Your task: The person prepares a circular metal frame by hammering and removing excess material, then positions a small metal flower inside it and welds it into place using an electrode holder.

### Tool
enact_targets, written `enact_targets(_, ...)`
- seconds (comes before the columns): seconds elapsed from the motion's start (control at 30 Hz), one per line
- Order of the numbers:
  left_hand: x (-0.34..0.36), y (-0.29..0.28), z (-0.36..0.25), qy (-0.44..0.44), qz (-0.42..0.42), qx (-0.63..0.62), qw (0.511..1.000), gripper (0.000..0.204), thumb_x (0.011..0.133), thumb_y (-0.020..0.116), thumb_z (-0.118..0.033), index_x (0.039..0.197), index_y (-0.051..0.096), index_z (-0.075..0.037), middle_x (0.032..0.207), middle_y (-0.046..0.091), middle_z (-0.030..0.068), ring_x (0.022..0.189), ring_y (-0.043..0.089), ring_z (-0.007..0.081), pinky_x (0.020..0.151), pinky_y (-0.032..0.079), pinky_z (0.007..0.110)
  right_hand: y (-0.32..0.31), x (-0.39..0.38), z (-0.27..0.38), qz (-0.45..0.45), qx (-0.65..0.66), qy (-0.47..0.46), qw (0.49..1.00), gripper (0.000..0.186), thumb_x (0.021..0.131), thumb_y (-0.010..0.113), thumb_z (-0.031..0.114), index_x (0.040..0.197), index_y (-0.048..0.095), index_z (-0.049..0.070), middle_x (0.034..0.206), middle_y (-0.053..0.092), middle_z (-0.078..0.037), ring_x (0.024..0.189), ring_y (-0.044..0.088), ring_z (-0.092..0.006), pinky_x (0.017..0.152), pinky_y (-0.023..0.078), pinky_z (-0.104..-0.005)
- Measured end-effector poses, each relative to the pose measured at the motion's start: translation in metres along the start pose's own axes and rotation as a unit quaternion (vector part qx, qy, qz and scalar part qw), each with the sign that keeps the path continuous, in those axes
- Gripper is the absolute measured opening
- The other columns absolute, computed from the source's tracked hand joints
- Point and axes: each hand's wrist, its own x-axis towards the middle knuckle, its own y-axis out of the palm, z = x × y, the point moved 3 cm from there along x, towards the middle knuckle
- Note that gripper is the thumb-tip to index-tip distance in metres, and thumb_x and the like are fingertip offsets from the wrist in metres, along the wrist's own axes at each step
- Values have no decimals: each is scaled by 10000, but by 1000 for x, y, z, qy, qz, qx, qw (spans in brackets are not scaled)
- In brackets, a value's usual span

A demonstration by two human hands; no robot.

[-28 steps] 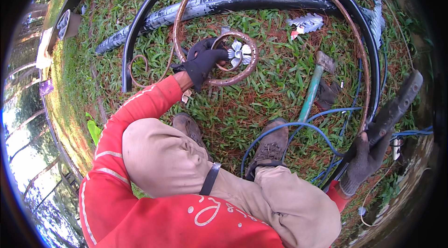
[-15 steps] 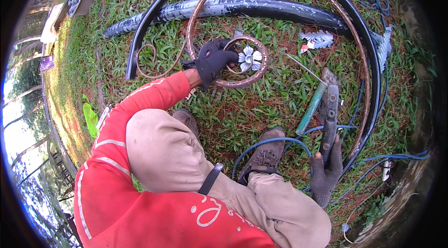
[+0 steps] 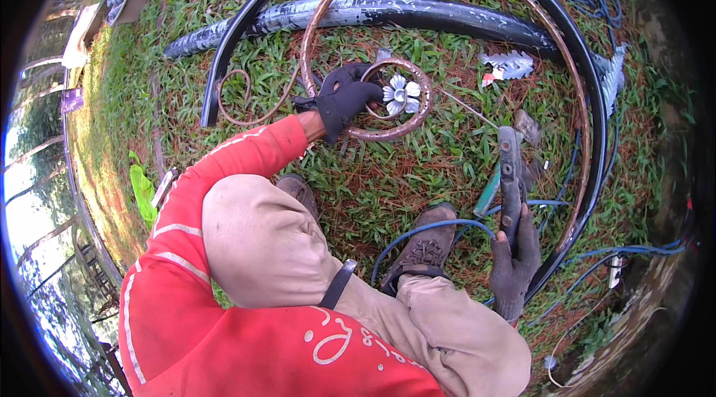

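Gripping a dark, bolt-studded tool holder [image 3: 510, 180] at 4 o'clock from the middle of the view, the right hand [image 3: 516, 266], in a worn grey knit glove, has its fingers wrapped around the lower end. Nearest are beige trousers [image 3: 257, 236], softly creased, at 8 o'clock, and a scuffed brown boot [image 3: 429, 244] at 5. A slim, straight rod [image 3: 468, 107] runs from the holder's tip toward 10 o'clock, ending just beside the brown scroll [image 3: 426, 98]; whether they touch cannot be told.

Close to 12 o'clock, the left hand [image 3: 341, 102], in a smooth black glove, curls its fingers closed on that scroll, a glossy, mottled band whose small coil lies at 1 o'clock before sweeping into a large arc. Inside the coil sits a silvery flower [image 3: 401, 94] with rounded petals. Partly behind the holder, toward 3, lies a hammer [image 3: 528, 128] with a green handle and a rough, blocky head. Farther out, a jagged silver leaf [image 3: 509, 65] is at 2, and a thick bar [image 3: 358, 13] with flaking black paint crosses 12.
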Motion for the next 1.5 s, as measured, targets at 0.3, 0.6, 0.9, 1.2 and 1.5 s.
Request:
enact_targets(0.3,4,3,1,1,27,7,1000,265,919,754,-71,1169,718,9,942,754,65,755,705,130,706,593,288,2,5,7,39,3,10,999,632,1005,726,101,1581,529,-67,1237,716,-212,1052,702,-309,946,549,-416)
enact_targets(0.6,2,11,-1,-1,19,2,1000,210,915,717,-22,1122,694,5,910,726,54,757,700,136,722,586,290,8,10,4,73,73,60,993,639,978,748,76,1584,559,-1,1370,689,-267,1202,724,-370,1011,558,-439)
enact_targets(0.9,2,17,-7,11,23,83,996,129,913,704,-20,1041,694,-7,875,704,50,759,669,139,727,547,302,9,12,0,75,60,20,995,674,991,731,65,1628,516,23,1192,695,-193,1015,675,-303,929,539,-402)
enact_targets(1.2,8,11,6,-8,16,5,1000,166,903,703,4,1067,693,-17,917,708,41,774,674,141,738,550,296,17,10,-6,56,132,50,988,640,1002,741,80,1611,550,36,1284,735,-201,1140,724,-329,997,565,-435)
enact_targets(1.5,12,6,13,0,15,-14,1000,216,919,699,11,1134,693,-14,947,722,48,791,693,150,745,576,302,14,12,-7,62,129,81,986,644,986,738,60,1602,557,7,1215,739,-179,1119,716,-258,1005,546,-376)
